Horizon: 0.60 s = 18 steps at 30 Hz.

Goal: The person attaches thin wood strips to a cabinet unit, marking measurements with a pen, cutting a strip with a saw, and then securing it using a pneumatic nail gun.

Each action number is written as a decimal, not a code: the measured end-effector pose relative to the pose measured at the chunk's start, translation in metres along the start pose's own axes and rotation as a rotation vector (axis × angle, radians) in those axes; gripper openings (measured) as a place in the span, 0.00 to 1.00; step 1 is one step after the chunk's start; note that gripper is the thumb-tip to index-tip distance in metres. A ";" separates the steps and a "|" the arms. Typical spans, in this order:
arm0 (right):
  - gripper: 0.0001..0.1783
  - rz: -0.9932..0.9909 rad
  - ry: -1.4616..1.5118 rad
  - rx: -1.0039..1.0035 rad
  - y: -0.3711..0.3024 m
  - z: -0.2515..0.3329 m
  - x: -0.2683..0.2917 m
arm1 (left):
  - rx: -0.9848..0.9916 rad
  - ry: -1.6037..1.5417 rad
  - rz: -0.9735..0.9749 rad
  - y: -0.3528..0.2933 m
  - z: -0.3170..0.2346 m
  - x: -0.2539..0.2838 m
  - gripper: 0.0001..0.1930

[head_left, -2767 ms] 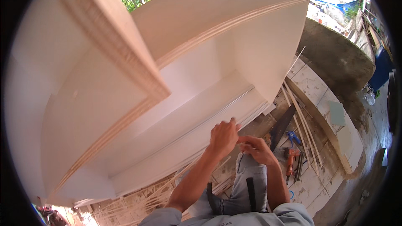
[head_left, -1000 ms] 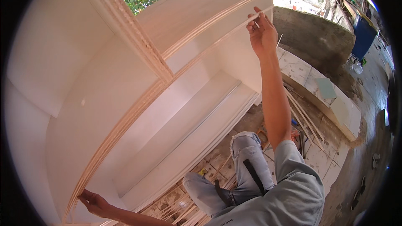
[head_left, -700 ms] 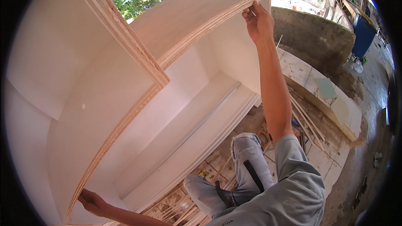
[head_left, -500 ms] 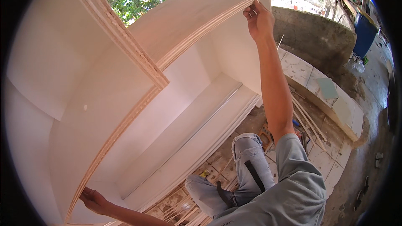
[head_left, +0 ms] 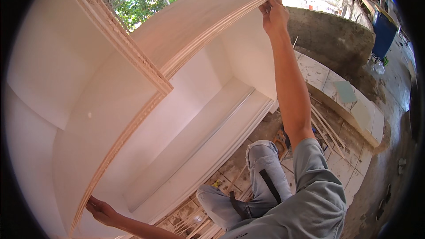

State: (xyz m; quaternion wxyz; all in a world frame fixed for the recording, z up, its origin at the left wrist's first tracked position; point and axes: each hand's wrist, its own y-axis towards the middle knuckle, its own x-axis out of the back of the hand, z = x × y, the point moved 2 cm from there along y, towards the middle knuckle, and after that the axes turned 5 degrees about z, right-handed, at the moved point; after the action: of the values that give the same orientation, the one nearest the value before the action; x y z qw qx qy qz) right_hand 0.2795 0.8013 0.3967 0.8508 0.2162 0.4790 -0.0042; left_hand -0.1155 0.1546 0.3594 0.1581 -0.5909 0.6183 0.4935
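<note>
1 big white cabinet (head_left: 186, 119) stands tipped over the floor, with 2 open compartments showing and 1 carved trim strip (head_left: 119, 35) running along its front edge. 2 hands are on it. The right hand (head_left: 274, 15) is stretched up to the far top corner, fingers curled over the plywood edge. The left hand (head_left: 102, 210) sits at the near lower corner, fingers closed on the bottom edge of the side panel. Below, 2 legs in pale jeans (head_left: 261, 172) rest on a tiled floor (head_left: 349, 106) littered with thin wooden strips (head_left: 327, 128). Beyond are 1 rough concrete wall (head_left: 332, 35), 1 blue bin (head_left: 384, 33) and green trees (head_left: 141, 4) under a metal roof.
</note>
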 end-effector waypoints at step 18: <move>0.14 -0.229 0.038 -0.061 0.003 0.005 -0.013 | 0.020 0.076 0.045 -0.005 0.021 -0.013 0.19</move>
State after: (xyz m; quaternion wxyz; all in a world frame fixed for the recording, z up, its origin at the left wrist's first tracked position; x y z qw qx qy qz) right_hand 0.2770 0.8002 0.4104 0.8416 0.1338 0.5167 -0.0827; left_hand -0.1160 0.1796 0.3575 0.1294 -0.5935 0.6418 0.4681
